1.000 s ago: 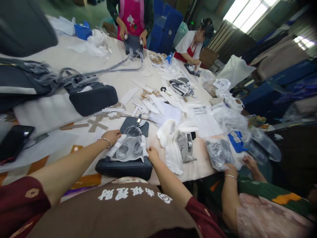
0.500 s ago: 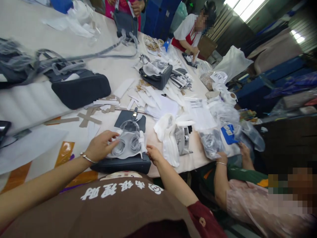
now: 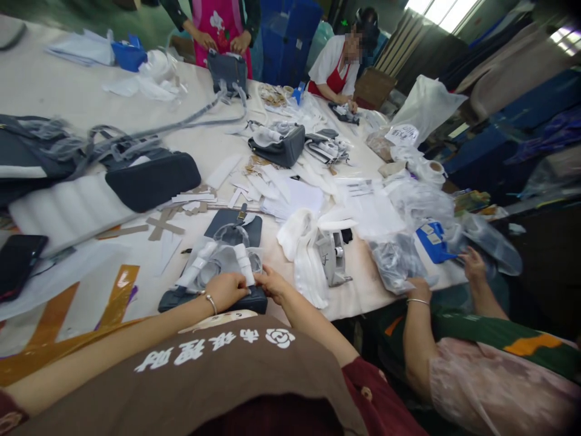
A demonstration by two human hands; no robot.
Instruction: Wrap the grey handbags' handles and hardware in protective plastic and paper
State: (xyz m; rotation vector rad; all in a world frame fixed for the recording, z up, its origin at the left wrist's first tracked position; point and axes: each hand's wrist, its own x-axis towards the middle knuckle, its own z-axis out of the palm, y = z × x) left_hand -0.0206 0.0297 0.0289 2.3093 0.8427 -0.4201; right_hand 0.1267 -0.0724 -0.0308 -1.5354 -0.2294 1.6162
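Observation:
A dark blue-grey handbag [image 3: 255, 301] lies before me, its flap [image 3: 233, 223] folded back and away. Clear wrapping and coiled straps [image 3: 216, 261] cover its upper side. Two white wrapped pieces stand out there, a slanted left one [image 3: 198, 263] and an upright right one [image 3: 244, 261]. My left hand [image 3: 227, 292] reaches across the bag's near side, fingers closed at the lower end of the right white piece. Just right of it, my right hand [image 3: 273, 283] is closed in a pinch at the bag's right edge; its fingertips partly hide what they grip.
A metal tape dispenser [image 3: 336, 257] and white foam strips [image 3: 311, 281] stand to my right. A co-worker's hands [image 3: 420, 289] work beside a blue tape dispenser [image 3: 433, 241]. Left lie a phone [image 3: 20, 266] and another dark bag [image 3: 154, 180]. Paper scraps [image 3: 290, 194] lie beyond.
My left hand has moved right and nearer to me, from the left strap coil to beside my right hand. The left white piece now shows. The bag has shifted slightly left in view.

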